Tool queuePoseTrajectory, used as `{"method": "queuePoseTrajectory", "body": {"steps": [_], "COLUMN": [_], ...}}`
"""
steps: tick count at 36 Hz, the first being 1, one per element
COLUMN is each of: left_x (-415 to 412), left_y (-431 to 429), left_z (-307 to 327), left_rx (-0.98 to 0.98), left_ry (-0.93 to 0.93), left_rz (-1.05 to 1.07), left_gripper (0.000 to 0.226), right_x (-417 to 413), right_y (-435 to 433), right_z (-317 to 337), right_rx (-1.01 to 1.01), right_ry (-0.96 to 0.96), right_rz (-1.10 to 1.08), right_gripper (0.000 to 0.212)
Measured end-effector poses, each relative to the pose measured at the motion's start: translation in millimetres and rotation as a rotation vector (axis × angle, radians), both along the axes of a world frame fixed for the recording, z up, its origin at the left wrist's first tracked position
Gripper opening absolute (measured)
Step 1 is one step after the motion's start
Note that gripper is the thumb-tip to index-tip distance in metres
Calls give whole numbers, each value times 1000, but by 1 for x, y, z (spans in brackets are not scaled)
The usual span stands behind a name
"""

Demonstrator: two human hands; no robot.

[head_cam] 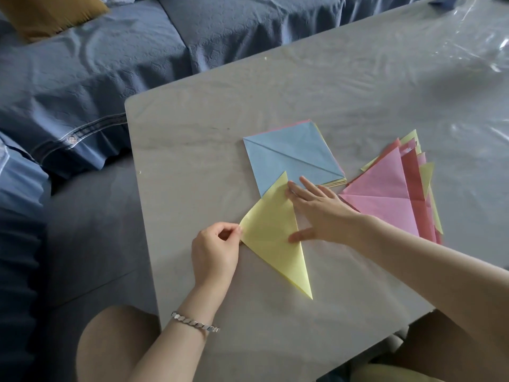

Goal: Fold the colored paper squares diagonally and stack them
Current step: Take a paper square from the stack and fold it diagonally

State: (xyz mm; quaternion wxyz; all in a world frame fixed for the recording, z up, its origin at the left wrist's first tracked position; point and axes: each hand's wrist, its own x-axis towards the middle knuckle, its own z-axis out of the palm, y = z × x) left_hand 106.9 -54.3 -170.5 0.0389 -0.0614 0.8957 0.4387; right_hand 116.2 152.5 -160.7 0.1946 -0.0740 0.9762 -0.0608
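Grey tabletop (192, 133) carries a yellow folded triangle (272, 238), its 9 o'clock corner pinched by the left hand (214, 252) while the right hand (316, 213) presses flat-fingered on it, with blue-topped squares (292, 155) at 12 o'clock and a pink-topped folded pile (385, 197) at 3 o'clock.

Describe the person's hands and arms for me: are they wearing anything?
Both hands are bare, without gloves. The left hand has a silver bracelet of small faceted links at its wrist; the right hand has none. No sleeves are in view.
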Motion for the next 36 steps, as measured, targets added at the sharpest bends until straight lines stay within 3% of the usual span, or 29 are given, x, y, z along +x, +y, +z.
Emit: {"method": "queuePoseTrajectory", "body": {"steps": [20, 24, 26, 31, 34, 36], "left_x": [4, 5, 6, 10, 10, 6], "left_y": [1, 1, 1, 13, 26, 35], "left_z": [-1, -2, -1, 16, 26, 27], "left_rx": [-10, 14, 83, 364, 466, 454], "left_ry": [58, 53, 48, 54, 46, 34], "left_rz": [2, 12, 25, 27, -18, -75], "left_gripper": [10, 11, 16, 20, 18, 18], "right_x": [58, 56, 54, 50, 52, 53], "right_y": [-13, -14, -16, -14, -7, 4], "right_z": [6, 9, 8, 7, 11, 14], "right_rx": [4, -108, -291, -833, -1173, -1179], "right_ry": [-142, -162, -87, 159, 239, 362], "right_rz": [84, 33, -88, -497, -688, -721], "right_gripper": [134, 137, 121, 51, 33, 34]}}
